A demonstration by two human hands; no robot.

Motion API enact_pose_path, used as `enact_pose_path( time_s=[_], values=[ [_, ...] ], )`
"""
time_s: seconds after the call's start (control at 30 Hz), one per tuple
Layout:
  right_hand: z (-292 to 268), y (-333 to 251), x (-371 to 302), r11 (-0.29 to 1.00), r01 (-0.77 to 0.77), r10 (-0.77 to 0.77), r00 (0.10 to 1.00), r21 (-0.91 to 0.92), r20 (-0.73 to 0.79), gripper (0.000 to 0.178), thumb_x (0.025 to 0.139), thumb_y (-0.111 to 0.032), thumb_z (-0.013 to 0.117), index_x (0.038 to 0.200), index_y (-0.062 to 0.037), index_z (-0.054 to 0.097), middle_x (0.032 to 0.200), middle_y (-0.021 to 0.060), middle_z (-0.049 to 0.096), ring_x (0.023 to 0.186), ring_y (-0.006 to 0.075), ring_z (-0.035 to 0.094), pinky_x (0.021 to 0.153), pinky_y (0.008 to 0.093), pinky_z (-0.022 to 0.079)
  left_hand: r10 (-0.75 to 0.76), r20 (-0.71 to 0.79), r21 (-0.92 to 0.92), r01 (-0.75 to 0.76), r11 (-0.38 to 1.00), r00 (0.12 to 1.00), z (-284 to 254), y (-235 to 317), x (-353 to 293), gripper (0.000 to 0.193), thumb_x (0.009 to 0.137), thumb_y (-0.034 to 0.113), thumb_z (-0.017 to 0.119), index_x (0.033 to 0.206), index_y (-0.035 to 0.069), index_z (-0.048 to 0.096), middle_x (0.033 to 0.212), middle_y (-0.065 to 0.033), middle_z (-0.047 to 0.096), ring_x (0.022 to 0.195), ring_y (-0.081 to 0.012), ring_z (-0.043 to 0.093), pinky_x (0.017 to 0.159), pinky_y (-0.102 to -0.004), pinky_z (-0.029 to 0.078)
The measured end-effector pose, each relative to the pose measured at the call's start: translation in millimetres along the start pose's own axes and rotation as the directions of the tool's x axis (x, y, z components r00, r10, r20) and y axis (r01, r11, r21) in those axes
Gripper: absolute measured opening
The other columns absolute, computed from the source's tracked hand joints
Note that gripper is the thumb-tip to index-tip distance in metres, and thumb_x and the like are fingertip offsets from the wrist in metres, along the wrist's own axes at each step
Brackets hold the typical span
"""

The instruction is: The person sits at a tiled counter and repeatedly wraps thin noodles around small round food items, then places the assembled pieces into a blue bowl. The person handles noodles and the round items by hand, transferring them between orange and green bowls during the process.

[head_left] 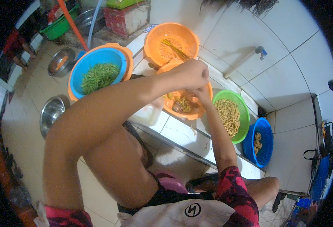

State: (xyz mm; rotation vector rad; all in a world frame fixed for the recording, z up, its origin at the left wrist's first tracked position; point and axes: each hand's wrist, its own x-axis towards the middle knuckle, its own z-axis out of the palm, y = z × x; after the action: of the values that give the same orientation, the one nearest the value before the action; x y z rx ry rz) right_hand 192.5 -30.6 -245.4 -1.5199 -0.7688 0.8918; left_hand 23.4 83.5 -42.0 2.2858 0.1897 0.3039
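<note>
My left hand (192,73) is closed in a fist above an orange plastic basket (189,116), its forearm crossing from the lower left. Just below it, against its underside, is my right hand (201,94) with bent, closed fingers. Whatever the two hands pinch between them is hidden. Yellow-brown food pieces (183,104) lie in the basket under the hands. Left of this basket, partly behind my left forearm, sits a translucent plastic container (148,116). A green basin (244,113) of curled, beige, ring-like pieces (227,113) stands beside my right forearm.
Behind stands another orange basket (155,39) holding thin yellow-green stalks (174,48). At left, a blue basin (75,73) holds cut green vegetables (100,77). A blue basin (265,145) sits far right. Metal bowls (50,117) rest on the floor; a tap (262,52) juts from the tiled wall.
</note>
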Motion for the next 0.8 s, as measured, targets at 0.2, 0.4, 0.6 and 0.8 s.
enact_pose_path(
  time_s=[0.2,0.4,0.6,0.8],
  values=[
    [5,-92,-53,0.845,0.052,-0.095,0.994,0.533,0.054,0.03,0.095,-0.02,0.059,0.12,-0.0047,0.054,0.111,0.0052,0.061,0.101,0.0163,0.062,0.078,0.0335,0.056,0.167,0.009,0.175,-0.166,0.97,0.986,12,0,3,0.032,0.081,0.019,0.068,0.107,0.0,0.066,0.103,-0.0197,0.066,0.099,-0.0303,0.065,0.086,-0.0388,0.05],
    [1,-144,-74,0.781,0.114,-0.215,0.972,0.614,0.094,0.025,0.098,-0.017,0.054,0.119,-0.0028,0.052,0.11,0.0065,0.061,0.095,0.0123,0.064,0.073,0.0268,0.058,0.27,-0.043,0.002,-0.27,0.963,0.962,12,15,8,0.035,0.078,0.016,0.072,0.11,0.003,0.065,0.105,-0.017,0.065,0.096,-0.0287,0.064,0.087,-0.0377,0.05],
    [-10,-158,-86,0.766,0.091,-0.168,0.984,0.636,0.061,0.028,0.098,-0.022,0.055,0.12,-0.0048,0.053,0.106,0.0037,0.062,0.091,0.0113,0.062,0.069,0.0241,0.053,0.226,-0.069,-0.224,-0.236,0.946,0.972,9,23,8,0.042,0.076,0.02,0.078,0.111,0.002,0.063,0.101,-0.0091,0.066,0.09,-0.0164,0.065,0.08,-0.0299,0.053],
    [-10,-166,-98,0.875,0.175,-0.149,0.985,0.452,-0.092,0.024,0.095,-0.015,0.059,0.118,-0.0072,0.056,0.104,0.0053,0.065,0.093,0.015,0.064,0.075,0.029,0.054,0.11,0.019,-0.265,-0.102,0.959,0.994,-2,16,8,0.034,0.08,0.016,0.075,0.109,0.001,0.065,0.102,-0.0082,0.067,0.088,-0.0154,0.066,0.08,-0.0267,0.053]
  ],
)
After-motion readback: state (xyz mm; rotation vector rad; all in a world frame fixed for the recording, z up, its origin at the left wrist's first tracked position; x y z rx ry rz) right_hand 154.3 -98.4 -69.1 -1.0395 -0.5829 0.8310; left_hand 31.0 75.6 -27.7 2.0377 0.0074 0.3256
